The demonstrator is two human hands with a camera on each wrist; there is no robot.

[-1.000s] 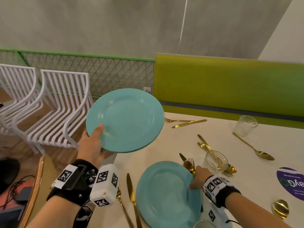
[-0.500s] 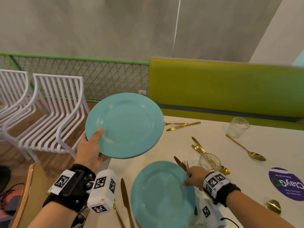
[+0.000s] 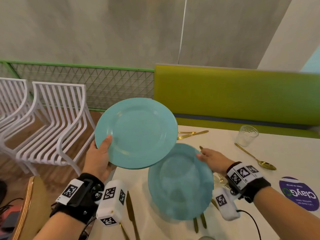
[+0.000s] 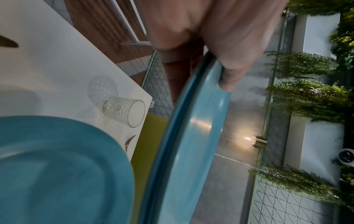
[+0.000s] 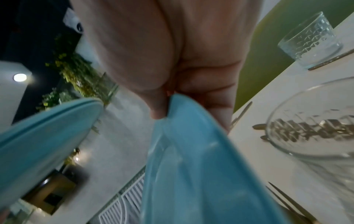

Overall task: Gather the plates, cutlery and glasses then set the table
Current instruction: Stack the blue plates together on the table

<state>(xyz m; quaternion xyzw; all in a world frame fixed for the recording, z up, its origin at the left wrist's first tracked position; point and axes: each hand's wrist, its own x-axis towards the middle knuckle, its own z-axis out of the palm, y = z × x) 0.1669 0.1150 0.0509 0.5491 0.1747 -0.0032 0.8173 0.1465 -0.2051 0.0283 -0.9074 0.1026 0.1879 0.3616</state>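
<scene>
My left hand (image 3: pixel 101 153) grips a stack of teal plates (image 3: pixel 136 132) by the near-left rim, thumb on top, held above the table's left edge; the left wrist view shows the stacked rims (image 4: pixel 184 136) edge-on. My right hand (image 3: pixel 210 157) pinches the far-right rim of another teal plate (image 3: pixel 180 182), lifted and tilted above the table, blurred with motion; the same plate (image 5: pixel 191 174) fills the right wrist view. Gold knives (image 3: pixel 130 212) lie near the front edge. A gold spoon (image 3: pixel 256 158) and a clear glass (image 3: pixel 247 135) sit at the far right.
A second glass (image 5: pixel 314 130) stands by my right wrist over gold cutlery. A knife and fork (image 3: pixel 192 134) lie near the green bench (image 3: pixel 233 94). White chairs (image 3: pixel 52 122) stand left of the white table (image 3: pixel 285 153). A purple sticker (image 3: pixel 299 194) marks the table's right side.
The right hand has lifted the lower plate off the table and swung it up and right toward the held stack. The left hand's stack shifted slightly right.
</scene>
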